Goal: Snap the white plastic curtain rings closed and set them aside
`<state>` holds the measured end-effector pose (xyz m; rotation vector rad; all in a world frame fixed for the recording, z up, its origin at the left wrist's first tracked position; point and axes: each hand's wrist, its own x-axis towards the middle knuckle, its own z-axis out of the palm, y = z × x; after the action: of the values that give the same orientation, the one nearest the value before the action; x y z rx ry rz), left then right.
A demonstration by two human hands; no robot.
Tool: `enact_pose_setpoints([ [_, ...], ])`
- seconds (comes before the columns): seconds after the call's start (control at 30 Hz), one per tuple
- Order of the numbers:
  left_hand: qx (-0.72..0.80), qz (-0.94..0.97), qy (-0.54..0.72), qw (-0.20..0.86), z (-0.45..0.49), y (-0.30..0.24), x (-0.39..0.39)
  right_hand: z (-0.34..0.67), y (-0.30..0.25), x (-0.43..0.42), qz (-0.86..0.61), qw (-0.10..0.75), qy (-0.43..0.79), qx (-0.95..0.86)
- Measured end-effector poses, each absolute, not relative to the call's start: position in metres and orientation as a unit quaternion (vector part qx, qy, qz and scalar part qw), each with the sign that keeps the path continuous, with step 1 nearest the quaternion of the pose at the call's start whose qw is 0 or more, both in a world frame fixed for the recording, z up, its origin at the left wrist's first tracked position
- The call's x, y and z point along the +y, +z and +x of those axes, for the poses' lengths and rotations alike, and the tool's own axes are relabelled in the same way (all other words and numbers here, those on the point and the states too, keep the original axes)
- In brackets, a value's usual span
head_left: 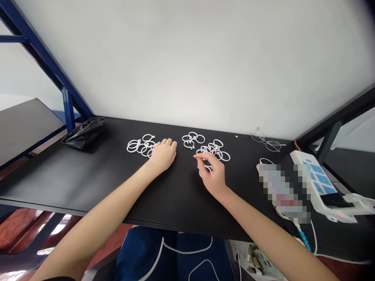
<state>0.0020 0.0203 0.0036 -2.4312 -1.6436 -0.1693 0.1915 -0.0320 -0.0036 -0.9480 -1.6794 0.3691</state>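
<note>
Head view: seemingly midway, with white rings (pixel 215 147) in separate clusters on worktop (pixel 88 171); pinched, apparently empty grip in right hand (pixel 213 171); cannot tell for left hand (pixel 164 153).

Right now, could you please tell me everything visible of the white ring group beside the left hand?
The white ring group lies loosely on the black tabletop: thin, plastic-looking circles, overlapping, some with small knobs. The left hand hides its right end, so the exact count and any touching cannot be told.
</note>
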Motion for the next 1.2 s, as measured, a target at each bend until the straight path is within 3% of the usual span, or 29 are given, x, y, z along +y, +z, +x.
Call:
enact_pose_setpoints([
  [0.33,-0.559,-0.815,-0.100,0.111,0.004,0.000,0.020,0.192,-0.004,-0.033,-0.397,0.551,0.145,-0.720],
  [0.5,-0.468,-0.865,-0.155,0.090,0.008,-0.012,0.020,0.192,-0.003,-0.033,-0.396,0.551,0.142,-0.721],
  [1.2,-0.414,-0.900,-0.137,-0.014,0.015,-0.005,0.012,0.193,-0.004,-0.033,-0.386,0.555,0.134,-0.725],
])
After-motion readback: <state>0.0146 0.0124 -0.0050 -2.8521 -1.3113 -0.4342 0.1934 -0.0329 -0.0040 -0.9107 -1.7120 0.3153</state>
